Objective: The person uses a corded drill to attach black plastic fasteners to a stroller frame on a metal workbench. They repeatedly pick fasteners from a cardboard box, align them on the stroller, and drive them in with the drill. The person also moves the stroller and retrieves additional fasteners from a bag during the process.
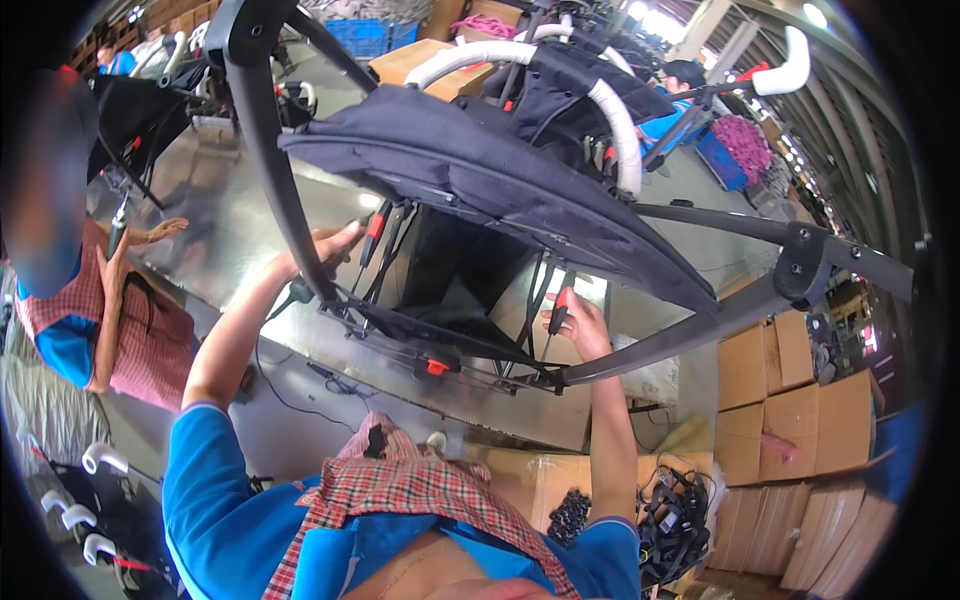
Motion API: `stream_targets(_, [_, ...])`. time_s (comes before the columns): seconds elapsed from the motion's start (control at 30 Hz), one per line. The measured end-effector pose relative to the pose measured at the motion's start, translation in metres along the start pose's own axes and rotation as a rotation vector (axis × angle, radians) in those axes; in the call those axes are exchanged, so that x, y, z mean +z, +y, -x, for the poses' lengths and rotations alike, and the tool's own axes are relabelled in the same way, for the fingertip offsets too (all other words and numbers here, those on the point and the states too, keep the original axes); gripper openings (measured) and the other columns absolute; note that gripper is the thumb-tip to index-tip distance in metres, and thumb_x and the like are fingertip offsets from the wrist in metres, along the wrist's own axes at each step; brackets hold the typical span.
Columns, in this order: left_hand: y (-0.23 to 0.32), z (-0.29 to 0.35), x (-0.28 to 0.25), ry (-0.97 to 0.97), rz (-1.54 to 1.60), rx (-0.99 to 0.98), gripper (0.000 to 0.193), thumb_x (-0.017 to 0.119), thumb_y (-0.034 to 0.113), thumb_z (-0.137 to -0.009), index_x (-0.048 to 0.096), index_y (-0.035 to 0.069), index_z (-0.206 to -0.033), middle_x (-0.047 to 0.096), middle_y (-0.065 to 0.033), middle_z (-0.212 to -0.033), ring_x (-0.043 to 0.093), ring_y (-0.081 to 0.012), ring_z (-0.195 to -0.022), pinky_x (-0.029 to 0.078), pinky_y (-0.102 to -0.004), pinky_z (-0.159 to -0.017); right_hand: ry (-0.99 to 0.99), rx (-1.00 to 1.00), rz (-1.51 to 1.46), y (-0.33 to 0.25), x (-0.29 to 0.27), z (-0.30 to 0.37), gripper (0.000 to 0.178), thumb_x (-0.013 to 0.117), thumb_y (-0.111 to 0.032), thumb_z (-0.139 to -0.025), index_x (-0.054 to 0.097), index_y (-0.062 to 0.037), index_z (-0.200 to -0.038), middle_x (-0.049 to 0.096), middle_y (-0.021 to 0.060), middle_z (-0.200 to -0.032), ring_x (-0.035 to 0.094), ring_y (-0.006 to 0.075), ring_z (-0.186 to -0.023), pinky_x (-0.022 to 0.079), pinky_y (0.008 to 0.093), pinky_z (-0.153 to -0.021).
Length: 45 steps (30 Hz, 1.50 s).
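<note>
A stroller frame (272,160) of dark grey tubes stands upside-down or tilted in front of me, I cannot tell which; its black fabric canopy (480,180) spans the middle. My left hand (335,247) reaches behind the left tube, fingers stretched toward a red-and-black latch (373,228); the tube hides part of the hand. Just below that wrist is a dark green corded tool (297,292), apparently not gripped. On the right side, my right hand (580,325) is closed round a second red-and-black latch (562,302) beside the thin black rods. A red clip (436,367) sits on the near crossbar.
A co-worker (105,310) at the left holds a dark green screwdriver (118,225). The metal worktable (340,205) lies beneath the frame. Cardboard boxes (800,425) stack at the right, and black straps (675,520) lie on a carton. More stroller parts (105,500) stand at lower left.
</note>
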<state>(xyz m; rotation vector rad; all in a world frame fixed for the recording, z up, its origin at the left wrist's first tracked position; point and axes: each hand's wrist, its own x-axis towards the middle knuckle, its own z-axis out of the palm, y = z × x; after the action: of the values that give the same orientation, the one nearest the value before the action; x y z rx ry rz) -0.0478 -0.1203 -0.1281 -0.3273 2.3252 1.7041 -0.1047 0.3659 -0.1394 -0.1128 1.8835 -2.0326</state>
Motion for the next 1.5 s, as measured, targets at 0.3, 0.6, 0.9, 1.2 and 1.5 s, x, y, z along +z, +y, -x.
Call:
stream_targets(0.3, [0.035, -0.021, 0.018, -0.148, -0.014, -0.042, 0.058, 0.052, 0.061, -0.091, 0.062, 0.004, -0.102, 0.050, -0.0027, -0.066, 0.049, -0.0140, -0.054, 0.041, -0.0284, -0.049, 0.086, 0.086, 0.095, -0.009, 0.001, -0.003, 0.054, 0.063, -0.041, -0.092, 0.056, 0.0053, -0.117, 0.065, 0.0157, -0.108, 0.069, 0.0290, -0.088, 0.057, 0.0380, -0.075])
stream_targets(0.6, [0.005, 0.009, 0.018, -0.278, 0.050, -0.029, 0.045, 0.054, 0.051, -0.091, 0.063, 0.007, -0.093, 0.058, -0.0060, -0.067, 0.057, -0.0162, -0.053, 0.046, -0.0297, -0.046, 0.221, 0.123, 0.336, 0.040, -0.007, 0.027, 0.028, 0.059, -0.013, -0.089, 0.065, 0.0096, -0.104, 0.068, 0.0103, -0.079, 0.062, 0.0160, -0.062, 0.048, 0.0283, -0.054])
stream_targets(0.9, [-0.139, 0.128, 0.016, -0.165, 0.198, -0.166, 0.037, 0.051, 0.040, -0.093, 0.064, 0.006, -0.090, 0.061, -0.0093, -0.069, 0.060, -0.0195, -0.054, 0.050, -0.0331, -0.046, 0.200, -0.079, -0.046, 0.061, 0.039, 0.066, 0.039, 0.053, -0.016, -0.092, 0.053, 0.0060, -0.125, 0.065, 0.0186, -0.110, 0.064, 0.0272, -0.097, 0.051, 0.0367, -0.082])
stream_targets(1.2, [-0.263, 0.231, 0.120, 0.026, 0.535, -0.668, 0.021, 0.054, 0.025, -0.094, 0.054, 0.008, -0.106, 0.061, -0.0158, -0.074, 0.061, -0.0253, -0.052, 0.053, -0.0396, -0.041, 0.156, -0.444, 0.533, 0.176, 0.110, -0.047, 0.044, 0.048, -0.019, -0.094, 0.047, 0.0042, -0.131, 0.063, 0.0229, -0.116, 0.063, 0.0334, -0.104, 0.047, 0.0414, -0.091])
stream_targets(1.5, [-0.149, 0.209, 0.161, -0.292, -0.008, -0.320, 0.054, 0.062, 0.040, -0.091, 0.053, 0.014, -0.137, 0.056, -0.0086, -0.134, 0.054, -0.0216, -0.117, 0.039, -0.0340, -0.103, -0.621, -0.272, 0.478, 0.127, 0.314, -0.088, 0.093, 0.071, -0.036, -0.086, 0.015, 0.0081, -0.145, 0.064, 0.0237, -0.113, 0.065, 0.0302, -0.102, 0.051, 0.0362, -0.089])
